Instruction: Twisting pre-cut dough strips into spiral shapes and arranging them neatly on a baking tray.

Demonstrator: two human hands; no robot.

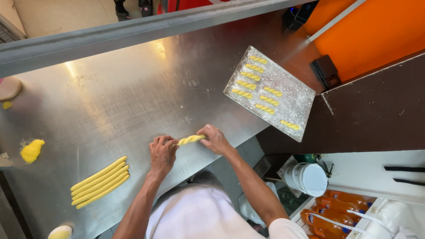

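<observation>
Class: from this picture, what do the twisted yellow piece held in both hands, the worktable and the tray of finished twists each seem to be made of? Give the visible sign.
Twisted piece: soft yellow dough, probably; matte, holds its spiral.
Worktable: brushed steel, it seems; grey sheen, blurred glare.
Tray: likely metal, white-speckled, perhaps floured.

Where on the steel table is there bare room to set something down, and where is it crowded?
Free: the steel table between rail, tray and yellow lump. Crowded: the near edge, where left hand and right hand hold the dough twist beside the dough ropes.
</observation>
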